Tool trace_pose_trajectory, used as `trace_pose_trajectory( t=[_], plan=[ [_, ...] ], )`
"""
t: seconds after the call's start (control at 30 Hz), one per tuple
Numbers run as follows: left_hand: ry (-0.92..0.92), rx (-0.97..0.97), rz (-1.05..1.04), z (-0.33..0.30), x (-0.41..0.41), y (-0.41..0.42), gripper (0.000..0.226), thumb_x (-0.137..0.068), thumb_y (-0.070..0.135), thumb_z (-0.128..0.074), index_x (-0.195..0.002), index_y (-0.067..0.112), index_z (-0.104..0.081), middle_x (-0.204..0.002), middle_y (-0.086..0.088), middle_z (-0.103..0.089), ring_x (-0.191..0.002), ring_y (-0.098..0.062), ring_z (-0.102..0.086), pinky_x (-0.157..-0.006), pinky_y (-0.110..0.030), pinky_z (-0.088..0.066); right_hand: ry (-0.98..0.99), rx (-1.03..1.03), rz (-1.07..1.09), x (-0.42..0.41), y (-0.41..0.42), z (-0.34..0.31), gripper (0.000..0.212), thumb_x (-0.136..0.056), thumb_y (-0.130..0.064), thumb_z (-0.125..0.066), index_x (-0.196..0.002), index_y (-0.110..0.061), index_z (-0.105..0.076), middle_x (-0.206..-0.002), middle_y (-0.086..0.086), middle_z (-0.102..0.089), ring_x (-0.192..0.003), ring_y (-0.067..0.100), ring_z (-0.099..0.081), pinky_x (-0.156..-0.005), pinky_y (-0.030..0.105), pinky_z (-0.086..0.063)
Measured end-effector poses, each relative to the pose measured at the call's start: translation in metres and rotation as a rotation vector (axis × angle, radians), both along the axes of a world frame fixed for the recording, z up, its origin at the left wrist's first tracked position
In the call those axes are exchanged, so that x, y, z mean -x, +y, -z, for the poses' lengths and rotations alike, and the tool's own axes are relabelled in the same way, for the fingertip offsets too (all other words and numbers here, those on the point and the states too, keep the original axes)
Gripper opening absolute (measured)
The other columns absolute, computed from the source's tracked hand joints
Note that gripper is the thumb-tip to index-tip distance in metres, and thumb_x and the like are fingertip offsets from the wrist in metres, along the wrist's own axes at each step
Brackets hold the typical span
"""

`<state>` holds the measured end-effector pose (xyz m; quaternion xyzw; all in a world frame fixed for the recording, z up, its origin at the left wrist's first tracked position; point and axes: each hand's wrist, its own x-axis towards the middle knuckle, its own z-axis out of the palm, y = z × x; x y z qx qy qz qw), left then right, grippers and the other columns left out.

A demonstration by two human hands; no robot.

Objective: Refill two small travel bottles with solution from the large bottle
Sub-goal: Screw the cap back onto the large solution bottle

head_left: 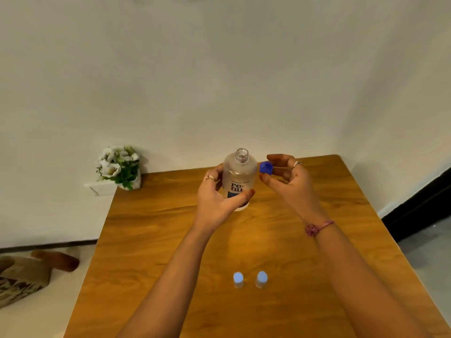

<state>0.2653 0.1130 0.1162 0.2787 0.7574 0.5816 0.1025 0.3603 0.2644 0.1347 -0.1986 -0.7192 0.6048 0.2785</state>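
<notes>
Left hand (214, 198): we record it wrapped round the lower body of the large bottle (240, 176), thumb across the front label, fingers behind; a ring shows on one finger.

Right hand (290, 179): we record it raised just beside the bottle's shoulder, thumb and fingertips pinching the blue cap (266, 167); the remaining fingers are loosely curled. A ring sits on one finger and a pink thread bracelet (317, 228) circles the wrist.

Large bottle: upright on the counter (151, 240), near its far edge, translucent, threaded neck uncapped and open. The cap is held just to the right of the neck, apart from it.

Two small travel bottles (250, 279): we note them standing side by side, close together but apart, on the near part of the counter, each with a pale blue cap on. They lie between our two forearms, well apart from both hands and from the large bottle.

Counter: wood-grain top, set against a pale wall.

Surroundings: a small pot of white flowers (120, 167) stands at the far left corner, just off the counter's edge. On the floor to the left we note a brown patterned object (24, 276), too blurred to identify.
</notes>
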Motion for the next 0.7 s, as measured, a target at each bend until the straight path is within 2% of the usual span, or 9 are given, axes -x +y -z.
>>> trace_pose_trajectory(
  t=[0.13, 0.3, 0.53, 0.7],
  plan=[
    [0.020, -0.067, 0.013, -0.035, 0.000, 0.005, 0.070, -0.062, 0.028, -0.086, -0.119, 0.031, -0.045, -0.109, 0.023, -0.052, -0.099, 0.023, -0.048, -0.068, 0.003, -0.041, 0.097, 0.006, 0.000, 0.004, 0.002, -0.040, 0.039, -0.078, -0.012, -0.073, -0.111, -0.018, -0.054, -0.109, 0.001, -0.064, -0.096, 0.011, -0.066, -0.077, 0.021, -0.055],
    [0.063, -0.133, 0.012, -0.076, 0.003, 0.007, 0.069, -0.061, 0.033, -0.085, -0.118, 0.033, -0.047, -0.114, 0.014, -0.057, -0.102, 0.002, -0.056, -0.067, -0.003, -0.046, 0.227, 0.004, -0.027, 0.007, 0.002, -0.084, 0.036, -0.077, -0.009, -0.072, -0.109, -0.015, -0.056, -0.107, 0.002, -0.066, -0.094, 0.009, -0.067, -0.077, 0.020, -0.055],
    [0.159, -0.181, 0.005, -0.125, 0.010, 0.007, 0.058, -0.064, 0.035, -0.083, -0.108, 0.045, -0.046, -0.110, 0.017, -0.057, -0.100, -0.001, -0.056, -0.065, -0.001, -0.045, 0.377, -0.049, -0.096, 0.013, 0.008, -0.152, 0.030, -0.075, -0.013, -0.074, -0.101, -0.019, -0.061, -0.105, 0.002, -0.070, -0.098, 0.015, -0.067, -0.085, 0.033, -0.054],
    [0.171, -0.225, 0.006, -0.153, 0.015, 0.004, 0.059, -0.065, 0.035, -0.083, -0.112, 0.042, -0.048, -0.111, 0.017, -0.057, -0.098, 0.001, -0.056, -0.062, -0.001, -0.045, 0.406, -0.202, -0.207, 0.021, 0.007, -0.199, 0.028, -0.078, -0.018, -0.070, -0.105, -0.023, -0.066, -0.107, -0.003, -0.070, -0.097, 0.013, -0.066, -0.084, 0.027, -0.054]
  ],
)
